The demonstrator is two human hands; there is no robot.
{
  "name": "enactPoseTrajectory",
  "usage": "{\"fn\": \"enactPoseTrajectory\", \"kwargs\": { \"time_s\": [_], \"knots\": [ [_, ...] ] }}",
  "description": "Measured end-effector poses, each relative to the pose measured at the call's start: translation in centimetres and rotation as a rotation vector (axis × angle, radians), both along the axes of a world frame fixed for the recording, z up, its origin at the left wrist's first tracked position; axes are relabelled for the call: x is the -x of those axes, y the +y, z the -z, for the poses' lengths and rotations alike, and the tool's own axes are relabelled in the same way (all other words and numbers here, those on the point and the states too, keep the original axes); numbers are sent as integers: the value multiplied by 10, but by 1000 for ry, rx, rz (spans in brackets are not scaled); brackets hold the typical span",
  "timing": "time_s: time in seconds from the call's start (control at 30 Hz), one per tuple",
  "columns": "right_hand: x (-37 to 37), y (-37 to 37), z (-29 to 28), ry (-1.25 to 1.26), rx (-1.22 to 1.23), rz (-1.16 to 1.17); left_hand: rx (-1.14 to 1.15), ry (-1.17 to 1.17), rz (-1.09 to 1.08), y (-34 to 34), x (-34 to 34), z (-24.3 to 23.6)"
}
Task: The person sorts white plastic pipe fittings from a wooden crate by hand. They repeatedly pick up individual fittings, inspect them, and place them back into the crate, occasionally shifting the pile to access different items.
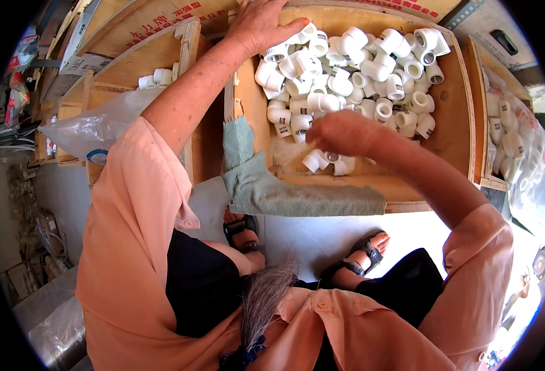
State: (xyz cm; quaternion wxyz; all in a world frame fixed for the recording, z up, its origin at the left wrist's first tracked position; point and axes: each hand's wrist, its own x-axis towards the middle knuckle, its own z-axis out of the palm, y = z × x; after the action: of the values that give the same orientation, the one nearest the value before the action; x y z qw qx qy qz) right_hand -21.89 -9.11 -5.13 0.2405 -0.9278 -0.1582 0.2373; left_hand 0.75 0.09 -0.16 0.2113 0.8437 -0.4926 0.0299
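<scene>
A wooden drawer (464, 145) holds a heap of white plastic elbow pipe fittings (377, 68). My left hand (261, 26) lies over the drawer's far left corner, thumb stretched out beside the fittings; its fingertips are partly cut off by the picture's upper edge. Over the near part of the heap is my right hand (347, 133), fingers curled down and closed. Whatever it may hold is hidden. Just below it, a few loose fittings (314, 161) lie on the drawer floor, apart from the heap.
Grey-green cloth (297, 195) covers the drawer's near left corner. On the right, a clear bag of white fittings (520, 142) hangs over another box. A plastic bag (102, 120) and more wooden compartments (118, 80) are on the left. My sandaled feet (359, 256) stand below.
</scene>
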Motion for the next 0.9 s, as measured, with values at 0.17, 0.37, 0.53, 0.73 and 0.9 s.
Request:
{"fn": "enactPoseTrajectory", "kwargs": {
  "time_s": [0.17, 0.37, 0.53, 0.73, 0.9],
  "knots": [
    [14, 28, 51, 99, 235, -227, -27, 11, -15, -3, 3, -5],
    [34, 39, 94, -274, 213, -233, -5, -1, 16, 0, 0, 0],
    [33, 42, 96, -223, 206, -177, 44, -94, 52, 1, -7, 10],
    [17, 38, 55, 66, 215, -176, 37, -81, 66, 0, -7, 11],
    [3, 4, -14, -61, 116, -7, -7, -94, 45, -2, -7, 12]
  ]
}}
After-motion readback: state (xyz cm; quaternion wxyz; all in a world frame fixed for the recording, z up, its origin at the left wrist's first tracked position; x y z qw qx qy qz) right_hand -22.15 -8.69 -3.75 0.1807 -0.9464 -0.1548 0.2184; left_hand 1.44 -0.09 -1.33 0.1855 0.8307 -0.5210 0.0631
